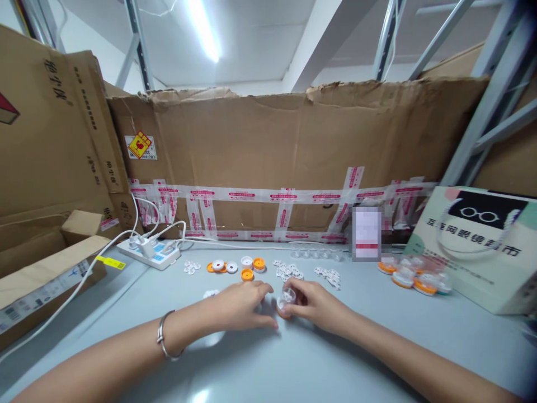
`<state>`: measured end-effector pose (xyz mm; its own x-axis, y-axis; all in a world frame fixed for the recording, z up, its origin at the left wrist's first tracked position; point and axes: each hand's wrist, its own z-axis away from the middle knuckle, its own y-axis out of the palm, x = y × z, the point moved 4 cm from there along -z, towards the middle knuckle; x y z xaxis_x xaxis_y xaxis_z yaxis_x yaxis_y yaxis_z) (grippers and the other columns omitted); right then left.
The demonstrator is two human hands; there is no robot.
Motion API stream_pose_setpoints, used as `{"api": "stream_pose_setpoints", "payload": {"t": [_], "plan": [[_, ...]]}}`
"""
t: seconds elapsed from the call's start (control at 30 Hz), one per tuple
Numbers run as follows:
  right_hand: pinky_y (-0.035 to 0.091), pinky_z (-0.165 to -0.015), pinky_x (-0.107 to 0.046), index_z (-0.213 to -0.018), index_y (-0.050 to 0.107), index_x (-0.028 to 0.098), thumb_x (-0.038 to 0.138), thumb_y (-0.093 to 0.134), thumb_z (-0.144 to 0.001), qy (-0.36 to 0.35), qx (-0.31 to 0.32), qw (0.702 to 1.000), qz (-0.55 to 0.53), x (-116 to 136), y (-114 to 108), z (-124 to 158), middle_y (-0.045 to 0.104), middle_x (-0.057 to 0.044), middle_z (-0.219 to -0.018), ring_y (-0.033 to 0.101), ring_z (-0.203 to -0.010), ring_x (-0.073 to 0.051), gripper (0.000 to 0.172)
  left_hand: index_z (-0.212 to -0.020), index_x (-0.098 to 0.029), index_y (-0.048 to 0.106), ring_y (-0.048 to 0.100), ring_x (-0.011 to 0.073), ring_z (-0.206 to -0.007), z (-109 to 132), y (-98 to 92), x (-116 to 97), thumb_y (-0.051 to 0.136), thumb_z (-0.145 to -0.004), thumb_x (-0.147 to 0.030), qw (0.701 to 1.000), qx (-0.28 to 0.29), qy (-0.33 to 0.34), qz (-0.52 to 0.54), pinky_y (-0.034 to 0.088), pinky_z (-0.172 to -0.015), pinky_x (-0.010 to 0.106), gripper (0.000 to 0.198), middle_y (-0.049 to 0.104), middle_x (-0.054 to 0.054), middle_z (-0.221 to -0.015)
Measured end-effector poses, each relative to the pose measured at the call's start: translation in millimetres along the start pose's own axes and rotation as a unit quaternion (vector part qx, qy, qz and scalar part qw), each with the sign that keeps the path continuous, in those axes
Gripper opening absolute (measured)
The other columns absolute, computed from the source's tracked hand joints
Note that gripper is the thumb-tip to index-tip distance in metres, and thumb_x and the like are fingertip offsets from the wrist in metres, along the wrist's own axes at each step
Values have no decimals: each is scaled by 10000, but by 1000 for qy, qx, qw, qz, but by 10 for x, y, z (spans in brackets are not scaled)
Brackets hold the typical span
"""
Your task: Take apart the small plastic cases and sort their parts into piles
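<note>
Between the fingers and thumb of my right hand (pixel 315 302) is a small round case (pixel 286 305) with an orange base and a clear top. White bits show inside the clear part. Just left of it, my left hand (pixel 247 305) hovers with fingers and thumb apart, holding nothing. Beyond my hands lie a pile of small white pieces (pixel 288 271) and a second white pile (pixel 329 276). Orange and white round caps (pixel 247 274) sit past my left hand. Part of a white item (pixel 211 293) shows behind my left wrist.
Several orange-and-clear cases (pixel 405 277) are grouped at the right beside a pale green paper bag (pixel 474 252). A row of clear cups (pixel 316 254) stands at the back. A power strip (pixel 155 253) with white cables and an open cardboard box (pixel 46 268) are on the left.
</note>
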<state>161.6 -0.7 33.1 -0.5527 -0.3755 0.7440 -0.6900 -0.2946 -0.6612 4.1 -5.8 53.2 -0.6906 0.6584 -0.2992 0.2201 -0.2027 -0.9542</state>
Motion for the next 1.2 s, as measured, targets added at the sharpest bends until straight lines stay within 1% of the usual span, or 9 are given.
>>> {"api": "stream_pose_setpoints", "payload": {"t": [0.13, 0.23, 0.37, 0.47, 0.63, 0.73, 0.83, 0.97, 1.2], "plan": [[322, -508, -204, -783, 525, 195, 337, 664, -644, 4, -50, 996, -72, -56, 162, -63, 464, 63, -573, 425, -544, -99, 242, -829, -167, 513, 511, 174, -709, -107, 185, 65, 614, -645, -566, 992, -63, -18, 104, 347, -568, 242, 451, 561, 34, -809], [334, -516, -207, -777, 495, 186, 347, 680, -619, 25, -82, 989, -124, -118, 208, -114, 470, 62, -589, 430, -548, -97, 292, -763, -166, 477, 476, 150, -654, -171, 268, 110, 647, -632, -526, 983, -96, -45, 151, 325, -541, 232, 420, 527, 11, -741], [308, -503, -205, -696, 442, 189, 352, 692, -592, 38, -99, 985, -138, -167, 225, -148, 434, 75, -558, 402, -532, -91, 316, -732, -170, 454, 456, 154, -684, -191, 307, 112, 619, -684, -474, 978, -135, -64, 147, 331, -567, 238, 350, 510, 15, -760], [283, -492, -203, -655, 426, 192, 359, 698, -577, 41, -114, 985, -121, -174, 211, -145, 398, 85, -533, 372, -515, -86, 329, -726, -171, 463, 452, 163, -711, -193, 324, 113, 629, -665, -491, 977, -149, -70, 138, 334, -583, 244, 365, 502, 18, -775], [264, -469, -196, -628, 413, 187, 356, 692, -571, 37, -117, 986, -112, -178, 210, -156, 374, 91, -507, 340, -497, -75, 331, -677, -165, 481, 447, 150, -673, -230, 350, 166, 703, -583, -466, 970, -160, -72, 168, 334, -578, 238, 386, 494, 1, -707], [261, -460, -191, -609, 399, 185, 330, 678, -577, 33, -120, 987, -104, -166, 212, -160, 378, 89, -498, 334, -490, -70, 316, -636, -156, 482, 440, 126, -632, -245, 356, 177, 718, -570, -423, 966, -144, -61, 207, 330, -553, 220, 363, 482, -16, -665], [261, -454, -189, -629, 402, 183, 319, 655, -597, 23, -105, 988, -110, -134, 220, -148, 391, 83, -508, 339, -493, -69, 289, -622, -145, 489, 435, 107, -601, -242, 357, 169, 714, -574, -361, 960, -121, -52, 246, 319, -526, 203, 315, 467, -32, -625], [253, -459, -194, -661, 422, 181, 291, 614, -632, 6, -92, 990, -106, -93, 211, -109, 378, 81, -525, 322, -492, -68, 223, -648, -136, 516, 433, 101, -595, -231, 340, 153, 681, -597, -313, 958, -120, -40, 259, 320, -525, 198, 248, 468, -31, -620], [270, -485, -200, -659, 437, 184, 205, 581, -615, -50, -83, 993, -73, -13, 197, -68, 377, 68, -571, 328, -529, -81, 152, -714, -116, 563, 428, 97, -595, -230, 363, 127, 616, -608, -201, 953, -108, -6, 284, 340, -536, 194, 146, 494, -15, -643]]}}
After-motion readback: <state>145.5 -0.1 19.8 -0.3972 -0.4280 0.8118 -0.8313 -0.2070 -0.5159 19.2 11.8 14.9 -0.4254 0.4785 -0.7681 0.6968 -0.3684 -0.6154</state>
